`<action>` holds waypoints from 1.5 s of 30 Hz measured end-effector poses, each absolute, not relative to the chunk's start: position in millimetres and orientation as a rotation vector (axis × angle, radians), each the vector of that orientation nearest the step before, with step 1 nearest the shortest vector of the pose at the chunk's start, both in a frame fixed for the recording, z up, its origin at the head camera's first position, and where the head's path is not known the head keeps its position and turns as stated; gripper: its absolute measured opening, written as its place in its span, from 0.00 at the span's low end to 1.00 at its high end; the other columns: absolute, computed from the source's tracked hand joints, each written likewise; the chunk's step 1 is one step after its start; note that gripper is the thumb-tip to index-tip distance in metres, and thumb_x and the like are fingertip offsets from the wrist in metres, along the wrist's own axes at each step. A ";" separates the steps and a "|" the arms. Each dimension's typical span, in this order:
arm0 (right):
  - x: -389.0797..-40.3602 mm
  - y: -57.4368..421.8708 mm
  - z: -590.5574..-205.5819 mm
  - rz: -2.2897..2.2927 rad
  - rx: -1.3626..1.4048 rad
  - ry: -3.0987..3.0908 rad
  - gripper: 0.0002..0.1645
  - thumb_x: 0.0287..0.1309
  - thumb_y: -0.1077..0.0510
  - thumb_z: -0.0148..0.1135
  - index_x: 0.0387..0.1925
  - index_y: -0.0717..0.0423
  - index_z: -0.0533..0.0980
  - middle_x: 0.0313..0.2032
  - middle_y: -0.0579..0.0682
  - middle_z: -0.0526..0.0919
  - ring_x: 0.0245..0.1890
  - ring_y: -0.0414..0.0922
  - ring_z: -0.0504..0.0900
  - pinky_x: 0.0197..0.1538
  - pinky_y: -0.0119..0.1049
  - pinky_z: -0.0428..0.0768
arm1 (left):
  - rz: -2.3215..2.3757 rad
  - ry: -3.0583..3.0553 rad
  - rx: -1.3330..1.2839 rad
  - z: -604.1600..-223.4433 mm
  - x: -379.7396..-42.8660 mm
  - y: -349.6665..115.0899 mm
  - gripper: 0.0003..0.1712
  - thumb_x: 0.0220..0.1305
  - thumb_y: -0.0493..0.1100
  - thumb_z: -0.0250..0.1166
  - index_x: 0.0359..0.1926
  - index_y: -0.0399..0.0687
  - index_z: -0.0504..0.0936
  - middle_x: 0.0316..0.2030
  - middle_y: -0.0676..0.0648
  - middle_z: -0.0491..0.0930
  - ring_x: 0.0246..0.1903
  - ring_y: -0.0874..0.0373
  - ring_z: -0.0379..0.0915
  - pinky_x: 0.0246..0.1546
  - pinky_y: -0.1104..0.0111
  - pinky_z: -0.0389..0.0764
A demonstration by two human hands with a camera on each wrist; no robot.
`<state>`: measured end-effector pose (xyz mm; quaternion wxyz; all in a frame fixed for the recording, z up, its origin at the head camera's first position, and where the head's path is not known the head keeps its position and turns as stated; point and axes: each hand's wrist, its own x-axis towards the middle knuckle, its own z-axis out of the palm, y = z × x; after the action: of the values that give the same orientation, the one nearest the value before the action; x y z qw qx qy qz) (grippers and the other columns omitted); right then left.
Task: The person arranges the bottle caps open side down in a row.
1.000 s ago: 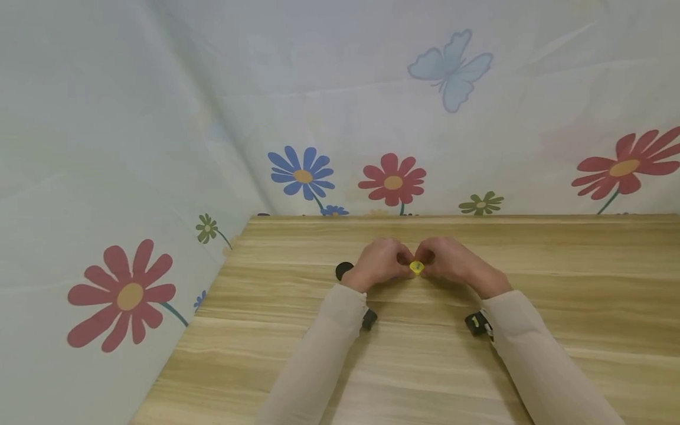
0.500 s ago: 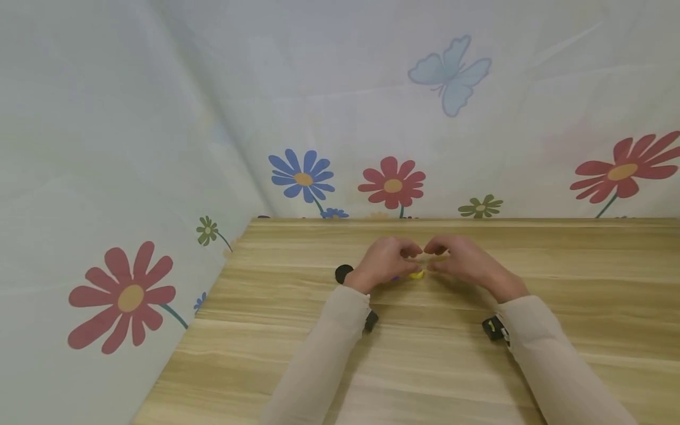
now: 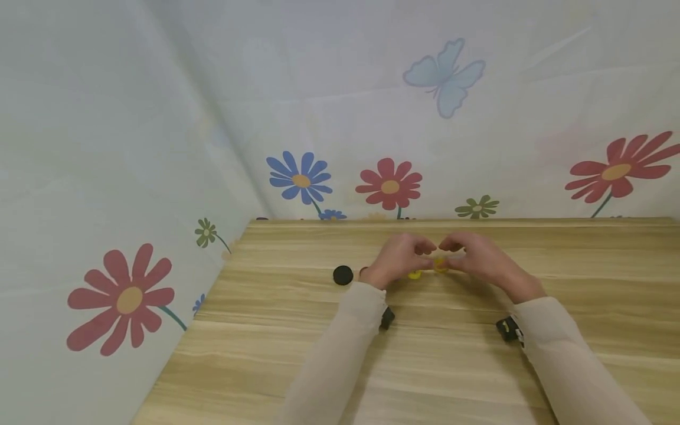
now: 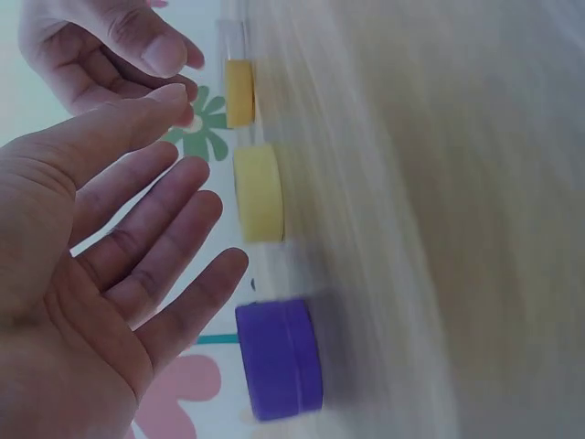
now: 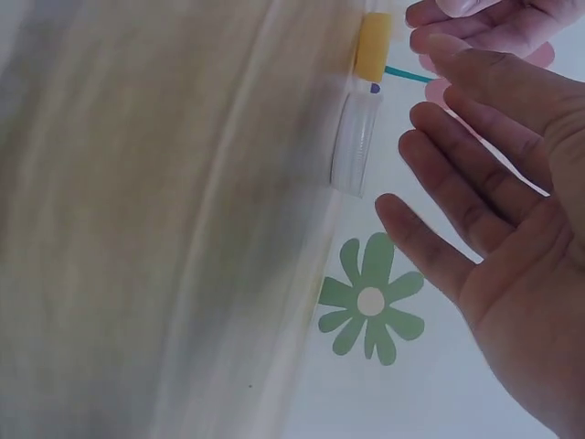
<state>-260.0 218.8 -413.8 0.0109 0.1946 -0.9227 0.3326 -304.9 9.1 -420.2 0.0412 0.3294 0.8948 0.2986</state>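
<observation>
My left hand [image 3: 402,258] hovers low over the table with its fingers relaxed and holding nothing. Below its fingers in the left wrist view lie a purple cap [image 4: 279,359] and a pale yellow cap [image 4: 260,193]. Opposite it, my right hand [image 3: 480,260] also has loose, parted fingers and an empty palm. Near both sets of fingertips is an orange-yellow cap [image 5: 373,46], with a clear, ridged cap-like piece [image 5: 355,144] beside it in the right wrist view. From above, the left hand hides the purple cap.
A black round cap [image 3: 342,275] lies left of the left hand, and a reddish one [image 3: 363,271] peeks out by that wrist. The wooden table [image 3: 255,342] ends at a flowered cloth backdrop [image 3: 340,106].
A second ago both hands pinched a small yellow thing between them; the fingers have since let go and spread. Both hands have shifted right, uncovering the black cap and part of the reddish one.
</observation>
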 end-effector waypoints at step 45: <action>-271.3 220.9 -423.2 0.854 0.721 -2.896 0.12 0.55 0.67 0.78 0.41 0.64 0.86 0.40 0.54 0.90 0.45 0.57 0.86 0.54 0.60 0.81 | 0.622 2.852 1.018 -430.0 -303.1 30.9 0.14 0.64 0.43 0.79 0.50 0.49 0.92 0.43 0.54 0.90 0.43 0.63 0.82 0.47 0.75 0.78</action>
<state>-271.3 220.9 -423.2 0.0188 0.2321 -0.9328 0.2751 -303.1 30.9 -430.0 0.0249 0.3292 0.9222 0.2012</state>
